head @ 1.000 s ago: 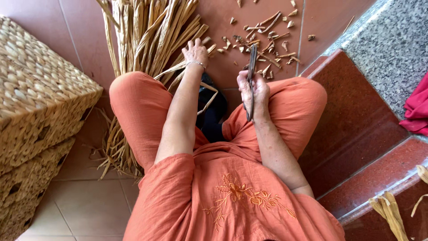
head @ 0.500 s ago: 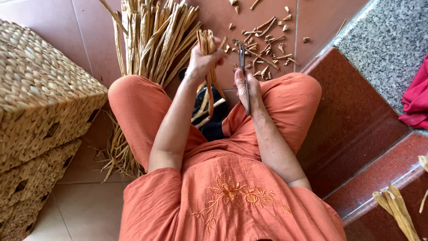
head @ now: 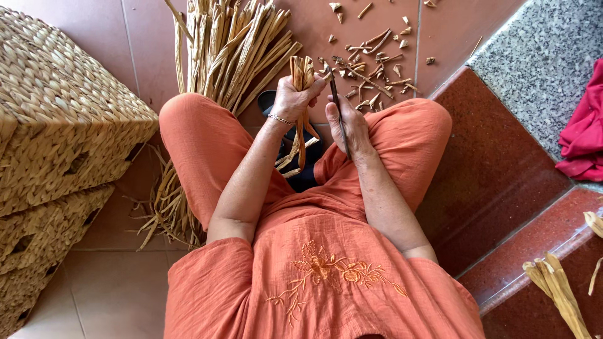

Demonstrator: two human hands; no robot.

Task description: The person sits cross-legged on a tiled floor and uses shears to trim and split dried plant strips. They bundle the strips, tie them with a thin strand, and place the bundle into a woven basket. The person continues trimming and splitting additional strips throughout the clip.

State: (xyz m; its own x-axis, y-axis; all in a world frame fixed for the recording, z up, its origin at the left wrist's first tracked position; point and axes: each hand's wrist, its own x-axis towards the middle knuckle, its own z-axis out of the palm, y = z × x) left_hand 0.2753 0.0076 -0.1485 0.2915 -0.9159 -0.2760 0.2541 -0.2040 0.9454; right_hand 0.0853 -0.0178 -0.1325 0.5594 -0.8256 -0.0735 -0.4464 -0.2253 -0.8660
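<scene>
Head view: left hand (head: 294,97) fingers grip dried strips (head: 303,75); right hand (head: 348,122) fingers clasp scissors (head: 337,103).

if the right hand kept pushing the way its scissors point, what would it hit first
Most likely the dried stalks gripped in the left hand: the scissors in the right hand point up at their tops. Depth is unclear.

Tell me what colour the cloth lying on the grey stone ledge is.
The cloth is bright pink-red, seen in the head view at the right edge.

Home weaving spot: tiled floor (head: 107,301), woven baskets (head: 56,125), dried reeds (head: 232,44).
</scene>
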